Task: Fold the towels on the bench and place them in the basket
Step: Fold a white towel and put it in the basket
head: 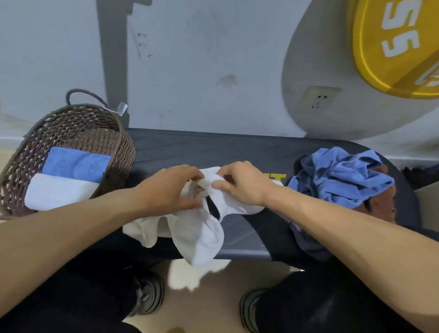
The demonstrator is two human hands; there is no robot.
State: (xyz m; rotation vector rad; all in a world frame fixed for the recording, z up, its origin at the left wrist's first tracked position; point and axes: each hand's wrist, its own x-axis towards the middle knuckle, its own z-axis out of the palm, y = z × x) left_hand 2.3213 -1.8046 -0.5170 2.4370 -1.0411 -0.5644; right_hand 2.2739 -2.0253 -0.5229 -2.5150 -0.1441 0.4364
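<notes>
The white towel lies crumpled at the middle of the dark desk, its lower folds hanging over the near edge toward the floor. Both hands work its upper edge: the left hand has its fingers curled over a bunched part of the cloth, and the right hand pinches a fold between thumb and fingers just beside it, the two hands almost touching. To the right on the desk sits a loose heap of unfolded cloth, a blue towel on top with a brown towel showing beneath and behind it. At the left end stands a woven brown basket, tilted toward the camera, holding a folded blue towel and, nearer, a folded pale towel that overlaps it. Behind the desk is a grey wall, with a yellow weight plate marked 55 at the upper right.
</notes>
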